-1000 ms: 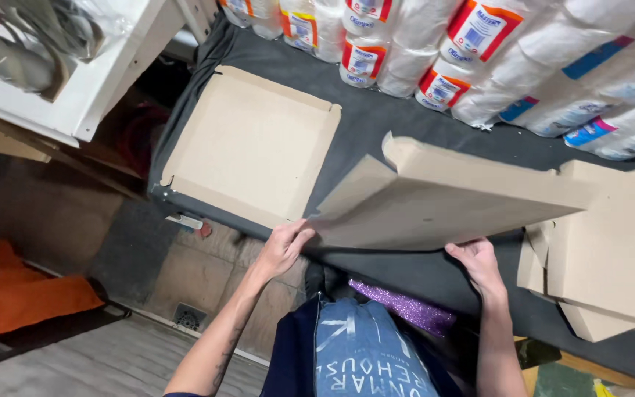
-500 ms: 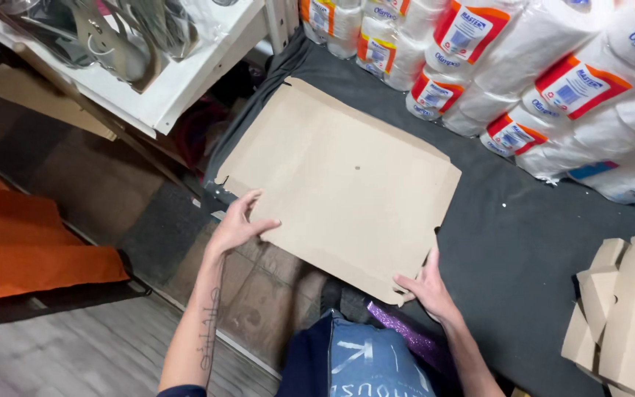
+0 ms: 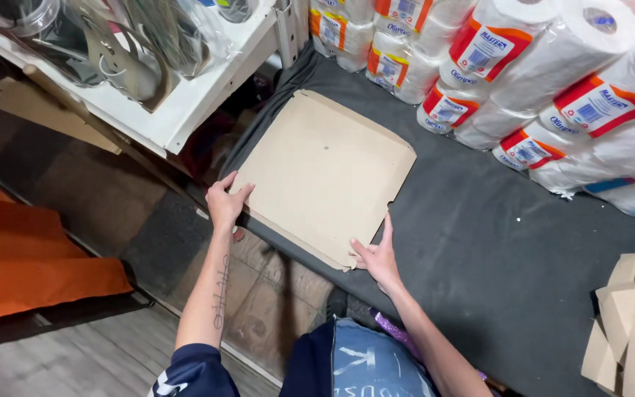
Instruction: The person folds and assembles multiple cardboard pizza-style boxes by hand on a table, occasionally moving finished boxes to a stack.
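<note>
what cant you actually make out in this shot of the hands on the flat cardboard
- Head view: underside of the flat cardboard sheet, hidden by the sheet.
- Left hand and right hand: fingertips hidden at the sheet's edge, so the grip is unclear.
- Cardboard stack: cut off by the right edge.
- Shelf items: blurred, cropped at the top.

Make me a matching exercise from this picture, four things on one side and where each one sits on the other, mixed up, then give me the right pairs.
Things:
1. flat cardboard sheet
2. paper rolls
3. orange cloth
4. folded cardboard pieces

Places:
A. on the floor at far left
B. at the right edge of the dark table cover
C. stacked along the back of the table
D. lying flat between the left hand and the right hand

Pairs: 1-D, 2-C, 3-A, 4-B
</note>
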